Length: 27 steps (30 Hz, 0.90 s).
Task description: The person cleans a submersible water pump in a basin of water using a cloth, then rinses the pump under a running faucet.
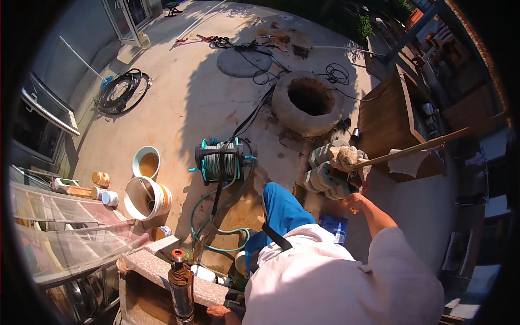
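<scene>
My right hand [356, 202] reaches out beside a stack of grey ribbed blocks [325, 181]; its fingers look spread, with no held object visible. Just above it, a rough tan stone [343, 158] rests on the stack, near the end of a long wooden pole [414, 149]. At the lower edge my left hand [219, 312] is partly cut off, by the speckled stone trough [208, 292]; its grip is hidden. A metal cylinder with an orange-red top [181, 287] stands upright against that trough, left of my left hand.
A teal hose reel [219, 161] stands ahead, its hose looping toward my legs. Two white buckets [146, 162] [162, 199] are at the left. Beyond lie a round concrete well ring [287, 111], trailing black cables and a coiled black hose [120, 93]. A wooden cabinet [384, 111] stands right.
</scene>
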Available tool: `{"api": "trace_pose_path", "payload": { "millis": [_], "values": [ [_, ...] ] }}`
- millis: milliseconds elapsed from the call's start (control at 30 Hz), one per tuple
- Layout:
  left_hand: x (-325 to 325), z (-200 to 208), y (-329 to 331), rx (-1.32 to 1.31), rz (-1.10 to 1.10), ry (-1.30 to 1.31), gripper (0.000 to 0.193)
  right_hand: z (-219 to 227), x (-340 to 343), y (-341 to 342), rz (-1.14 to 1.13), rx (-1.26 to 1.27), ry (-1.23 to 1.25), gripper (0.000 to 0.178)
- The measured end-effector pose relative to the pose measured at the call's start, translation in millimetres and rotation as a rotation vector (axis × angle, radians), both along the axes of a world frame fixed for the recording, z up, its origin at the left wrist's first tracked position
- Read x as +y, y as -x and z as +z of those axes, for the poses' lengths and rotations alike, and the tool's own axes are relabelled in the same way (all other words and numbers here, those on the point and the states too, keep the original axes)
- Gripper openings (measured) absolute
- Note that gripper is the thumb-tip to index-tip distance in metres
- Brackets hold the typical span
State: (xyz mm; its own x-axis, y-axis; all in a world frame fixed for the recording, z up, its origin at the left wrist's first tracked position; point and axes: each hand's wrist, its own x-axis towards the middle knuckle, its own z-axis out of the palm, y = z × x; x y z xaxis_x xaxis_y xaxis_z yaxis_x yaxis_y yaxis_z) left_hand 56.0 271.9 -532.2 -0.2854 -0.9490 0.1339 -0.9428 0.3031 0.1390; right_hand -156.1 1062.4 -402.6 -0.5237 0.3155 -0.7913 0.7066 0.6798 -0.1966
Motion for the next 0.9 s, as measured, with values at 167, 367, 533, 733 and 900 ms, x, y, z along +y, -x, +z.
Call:
{"api": "trace_pose_path", "payload": {
  "millis": [167, 367, 533, 733, 900],
  "values": [
    [5.6, 1.7, 12.1, -0.048, 0.055, -0.053, 0.037, -77.8, 46.4, -49.9, 0.07, -0.293, 0.005, 0.007],
    [98.0, 8.0, 83.8, -0.07, 0.054, -0.148, 0.041, -58.2, 42.8, 49.6, 0.632, -0.31, 0.154, 0.007],
    [191.6, 21.3, 131.8, -0.132, 0.096, -0.322, 0.045, -114.5, 95.1, 166.4, 1.298, -0.376, 0.129, 0.008],
    [268.6, 57.9, 206.5, -0.312, -0.167, -0.46, 0.055, -95.9, 138.6, 250.4, 0.613, -0.208, 0.147, 0.019],
    [305.5, 64.4, 321.7, -0.412, -0.339, -0.795, 0.06, -55.5, 177.3, 278.0, 0.137, -0.359, 0.249, 0.043]
  ]
}}
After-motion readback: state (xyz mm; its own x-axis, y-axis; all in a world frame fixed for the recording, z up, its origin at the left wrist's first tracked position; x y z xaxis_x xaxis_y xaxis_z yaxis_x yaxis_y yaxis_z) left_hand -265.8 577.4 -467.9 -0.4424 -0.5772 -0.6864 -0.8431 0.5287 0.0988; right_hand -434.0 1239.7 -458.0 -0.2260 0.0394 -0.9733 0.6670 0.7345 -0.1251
